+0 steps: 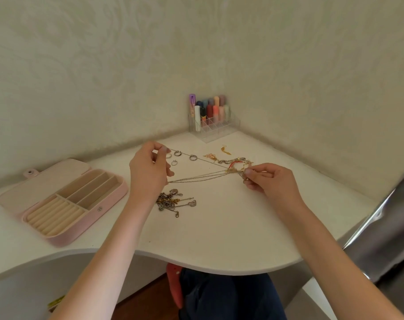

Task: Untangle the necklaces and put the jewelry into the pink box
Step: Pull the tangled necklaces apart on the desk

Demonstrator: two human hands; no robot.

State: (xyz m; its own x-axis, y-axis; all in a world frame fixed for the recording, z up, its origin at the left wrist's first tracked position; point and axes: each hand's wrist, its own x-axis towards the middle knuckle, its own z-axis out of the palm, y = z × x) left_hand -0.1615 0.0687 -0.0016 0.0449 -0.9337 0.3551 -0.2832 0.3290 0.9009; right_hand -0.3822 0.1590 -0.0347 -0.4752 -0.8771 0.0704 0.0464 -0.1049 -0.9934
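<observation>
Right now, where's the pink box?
Head view, far left of the table: the pink box lies open, left of the left hand.

I log my left hand (149, 172) and right hand (269, 179) pinching taut chains (196, 179) over the table (219, 239). Pink box (65, 199) open at left. Loose tangle (173, 200) lies between.

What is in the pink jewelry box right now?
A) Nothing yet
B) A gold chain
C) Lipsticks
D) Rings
A: the open pink jewelry box shows only bare beige compartments and ring rolls, while the rings and chains are outside it on the table.
</observation>
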